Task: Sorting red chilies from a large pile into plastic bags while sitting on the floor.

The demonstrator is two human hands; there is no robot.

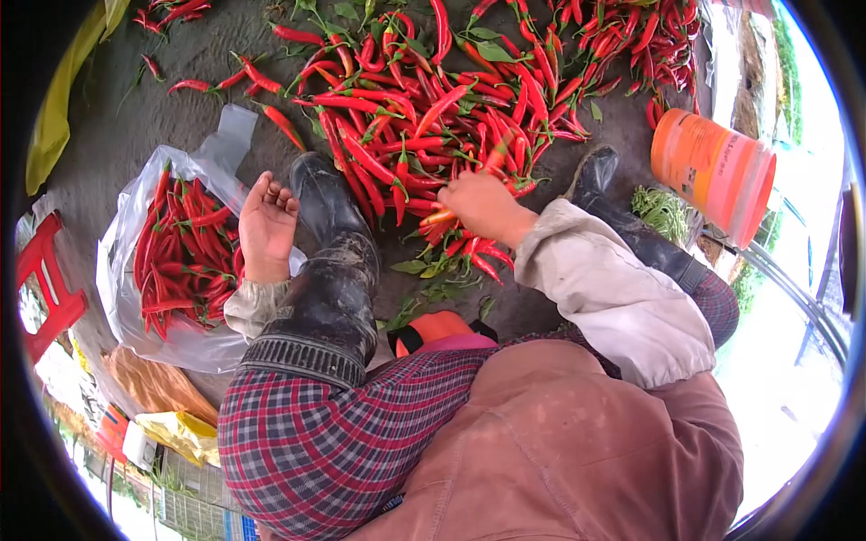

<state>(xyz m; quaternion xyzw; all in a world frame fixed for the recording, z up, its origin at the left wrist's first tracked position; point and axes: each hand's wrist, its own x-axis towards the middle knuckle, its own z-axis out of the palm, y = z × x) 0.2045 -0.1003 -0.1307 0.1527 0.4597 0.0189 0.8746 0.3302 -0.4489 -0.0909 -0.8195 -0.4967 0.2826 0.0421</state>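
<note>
A large heap of red chili peppers (424, 117) with green stems lies on the dark ground sheet ahead of me. My right hand (487, 206) is at the heap's near edge, its fingers closed on a chili pepper (499, 153) that looks orange and blurred; the fingertips are partly hidden. Palm up, my left hand (269, 225) hovers beside my left boot, its fingers loosely curled and apart from the palm, with nothing seen in it. Just left of it stands a clear plastic bag (117, 270) with many red chilies (185, 243) inside.
My black rubber boots (329, 270) flank the heap. An orange plastic bucket (713, 171) lies tilted at the right, near some green plant bits (660, 212). At the left are a red plastic stool (50, 284) and a yellow bag (63, 99). More chilies (645, 45) lie at the far right.
</note>
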